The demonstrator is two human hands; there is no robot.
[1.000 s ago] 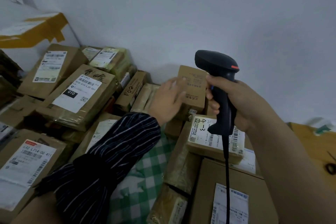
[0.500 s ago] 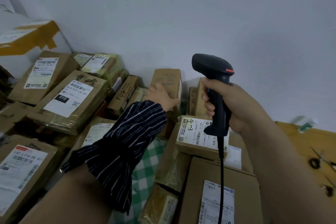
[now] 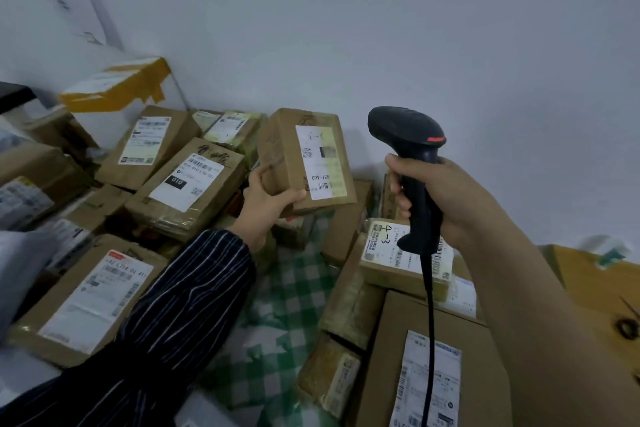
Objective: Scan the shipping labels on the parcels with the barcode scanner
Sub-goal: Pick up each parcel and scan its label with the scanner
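A green checked cloth [image 3: 294, 291] lies below a white wall [image 3: 381, 28].

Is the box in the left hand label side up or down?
Up. The white label on the box faces the camera; the left hand grips its lower edge.

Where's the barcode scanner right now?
Head view, right of centre: the barcode scanner is gripped upright in the right hand, over the parcel marked 4-3.

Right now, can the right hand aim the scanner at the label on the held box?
Probably yes: the right hand grips the scanner beside the box the left hand holds; its label faces the camera, nothing between them.
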